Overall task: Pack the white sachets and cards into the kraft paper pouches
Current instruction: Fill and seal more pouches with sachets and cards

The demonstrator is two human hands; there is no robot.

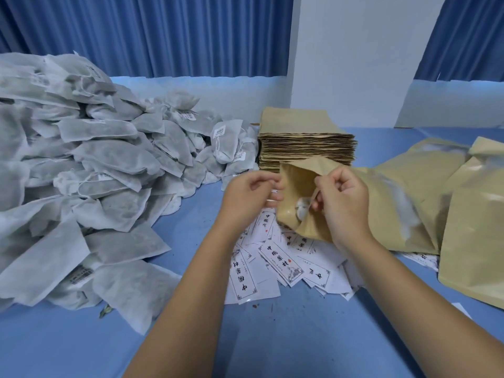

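My left hand (253,192) and right hand (341,197) each pinch one lip of a pouch (300,184), spreading its mouth open between them. A white sachet (302,208) shows inside. The step in hand, I judge, is filling this pouch; I cannot see a card in it. The next move calls for freeing one hand to pick a single card from the cards (272,264) strewn on the surface (272,336) directly beneath both hands. The spare sachets (95,159) lie heaped left of my left hand.
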